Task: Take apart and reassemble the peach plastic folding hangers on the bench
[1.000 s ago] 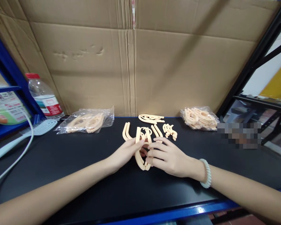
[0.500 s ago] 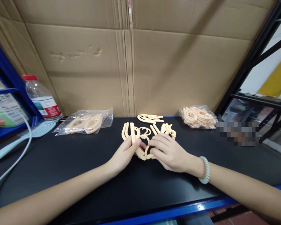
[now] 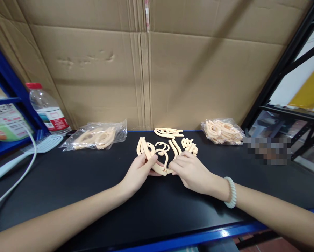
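My left hand (image 3: 137, 173) is closed round a beige plastic folding hanger (image 3: 159, 169), thumb on its long arm. A curved hook rises from the held hanger between my hands. With bent fingertips my right hand (image 3: 192, 172) pinches the hanger's right end, just beside the hook's base. What lies under those fingertips is hidden. Just beyond my hands are loose hanger arms (image 3: 175, 147), a loose hook (image 3: 162, 144) and a small pile of hooks (image 3: 190, 145). Farther back lies a folded hanger (image 3: 169, 133).
Clear bags of beige hanger parts lie at the back, one left (image 3: 95, 137) and one right (image 3: 222, 131). A red-capped bottle (image 3: 50, 112), a pale blue hairbrush (image 3: 43, 144) and a white cable (image 3: 28, 168) are at the left. Cardboard (image 3: 99, 77) stands behind the black table (image 3: 157, 217).
The held hanger's long arm has tilted further left. My right fingers have drawn in closer to a pinch at its right end, and the loose parts behind show more.
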